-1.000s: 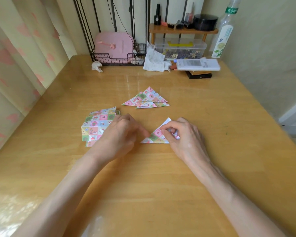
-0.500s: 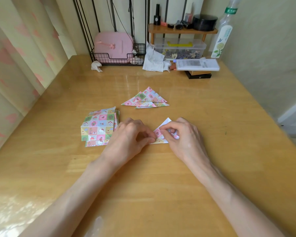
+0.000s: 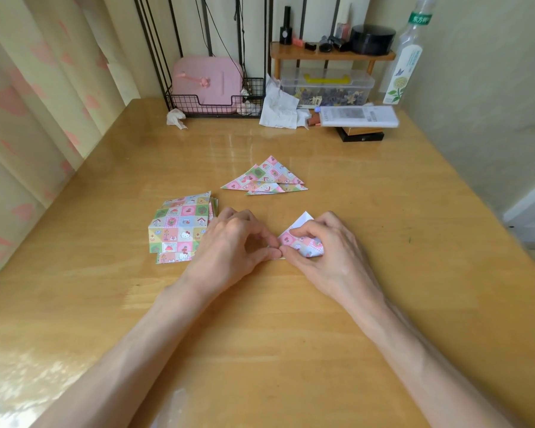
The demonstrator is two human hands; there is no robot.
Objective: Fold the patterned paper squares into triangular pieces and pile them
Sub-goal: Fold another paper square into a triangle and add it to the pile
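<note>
A patterned paper piece [image 3: 300, 239], folded to a triangle with a white tip showing at its top, lies on the wooden table between my hands. My right hand [image 3: 328, 254] pinches it, thumb and forefinger curled over its right part. My left hand [image 3: 232, 245] presses curled fingertips down on the paper's left corner along the bottom fold, hiding that part. A stack of unfolded patterned squares [image 3: 179, 227] sits just left of my left hand. A small pile of folded triangles [image 3: 264, 179] lies farther back, in the middle of the table.
Along the table's back edge stand a wire basket with a pink case [image 3: 207, 83], crumpled tissues [image 3: 280, 108], a clear plastic box [image 3: 326, 88] under a small wooden shelf, a white flat box [image 3: 357, 116] and a tall bottle [image 3: 406, 54]. A curtain hangs at the left.
My left hand has slid to the right along the paper's bottom edge until its fingers meet my right thumb, covering the triangle's left half. The stack of squares is more exposed.
</note>
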